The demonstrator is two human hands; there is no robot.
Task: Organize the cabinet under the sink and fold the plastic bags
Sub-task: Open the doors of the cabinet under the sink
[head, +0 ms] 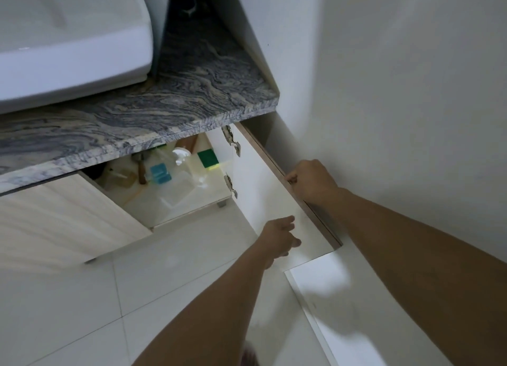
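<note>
Nothing is sorted yet: the right hand [311, 180] pinches the open white cabinet door's top edge [277, 168], the left hand [278, 236] reaches forward, fingers loose; clutter [175, 173] awaits.

text: none legible | labels: none legible | numbers: none
</note>
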